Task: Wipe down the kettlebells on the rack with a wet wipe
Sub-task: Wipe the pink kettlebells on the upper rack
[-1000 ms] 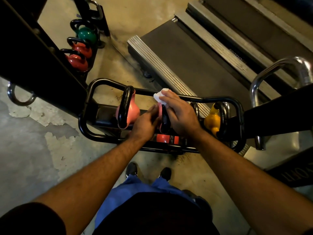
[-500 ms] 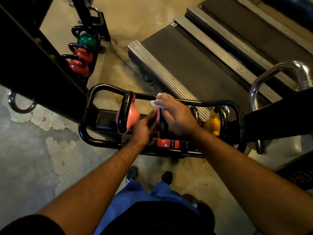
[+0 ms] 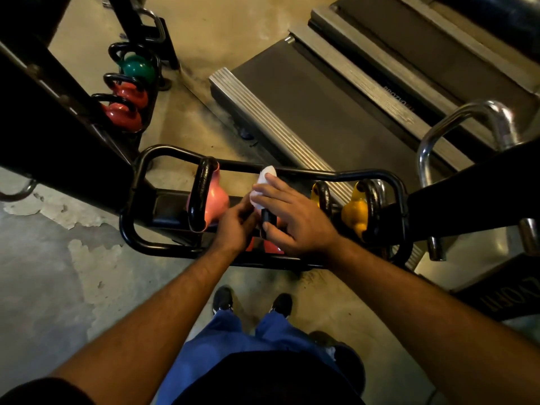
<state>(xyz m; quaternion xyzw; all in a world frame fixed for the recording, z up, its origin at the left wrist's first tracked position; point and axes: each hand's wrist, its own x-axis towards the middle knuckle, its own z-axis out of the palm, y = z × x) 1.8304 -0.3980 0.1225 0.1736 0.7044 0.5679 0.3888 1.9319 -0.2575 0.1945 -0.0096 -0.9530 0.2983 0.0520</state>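
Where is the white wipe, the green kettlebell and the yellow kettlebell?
white wipe [image 3: 262,184], head view, its upper part.
green kettlebell [image 3: 138,68], head view, round body.
yellow kettlebell [image 3: 354,212], head view, its body.

Seven kettlebells: two pink [image 3: 214,200] [image 3: 270,245], two yellow [image 3: 317,194] [image 3: 355,213], two red [image 3: 124,115] [image 3: 131,93], one green [image 3: 137,67]; one wipe [image 3: 263,185]; two hands [image 3: 235,229] [image 3: 295,219].
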